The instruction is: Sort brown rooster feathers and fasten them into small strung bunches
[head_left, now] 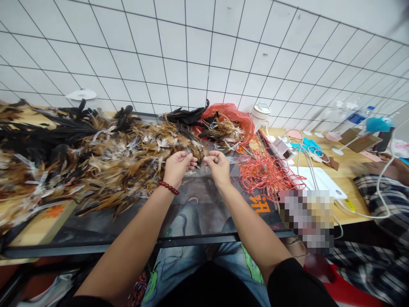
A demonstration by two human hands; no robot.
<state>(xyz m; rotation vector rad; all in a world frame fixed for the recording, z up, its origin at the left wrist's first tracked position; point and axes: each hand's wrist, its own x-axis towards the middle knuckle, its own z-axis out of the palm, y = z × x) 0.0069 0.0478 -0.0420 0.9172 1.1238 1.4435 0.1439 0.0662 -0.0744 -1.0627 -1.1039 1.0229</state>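
A big heap of brown and black feathers covers the left half of a glass-topped table. My left hand, with a red bead bracelet on the wrist, is closed in a pinch at the heap's right edge. My right hand is pinched too, a few centimetres to the right. Between the two sets of fingertips is a small feather, partly hidden. A tangle of red string lies just right of my right hand.
A red plastic bag with more feathers lies behind the hands. A white bottle, white cables and a white board lie to the right. Another person in a plaid sleeve works at the far right. A tiled wall stands behind.
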